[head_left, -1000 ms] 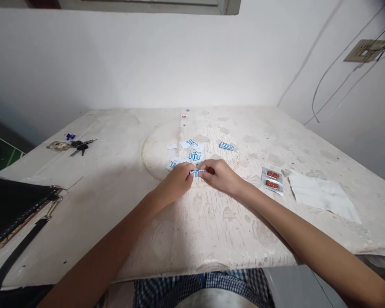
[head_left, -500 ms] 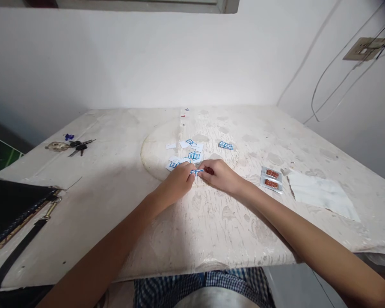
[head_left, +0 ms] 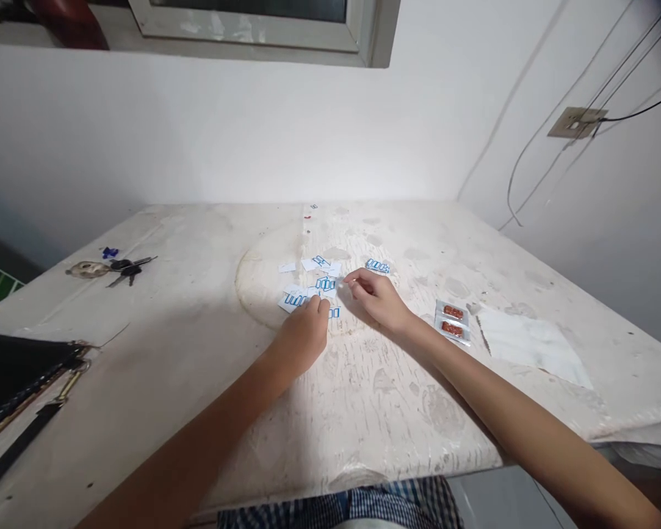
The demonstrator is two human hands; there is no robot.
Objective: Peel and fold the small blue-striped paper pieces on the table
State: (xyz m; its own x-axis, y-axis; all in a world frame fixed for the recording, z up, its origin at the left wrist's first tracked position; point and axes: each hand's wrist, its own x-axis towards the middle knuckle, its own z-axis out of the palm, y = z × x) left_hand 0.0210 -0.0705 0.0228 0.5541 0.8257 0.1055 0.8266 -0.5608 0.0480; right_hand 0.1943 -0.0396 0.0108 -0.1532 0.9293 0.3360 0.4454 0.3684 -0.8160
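My left hand is closed in a pinch on a piece of white paper with blue printed outlines, which sticks out to the right of its fingertips. Thumb and forefinger of my right hand are bent together just above the table. At their tips is a small pale bit, too small to name. Between and beyond the hands lie several cut pieces of paper, one with blue outlines and one plain white. A small blue-and-white printed stack rests behind my right hand.
A silver blister strip with two reddish-brown pieces lies right of my forearm, beside a white cloth. Keys and a small blue item are at left. A black bag with a strap occupies the left edge.
My hands have moved apart, the right one up and away from the paper in my left. A dark red thing by my right fingers no longer shows. The view has tilted up.
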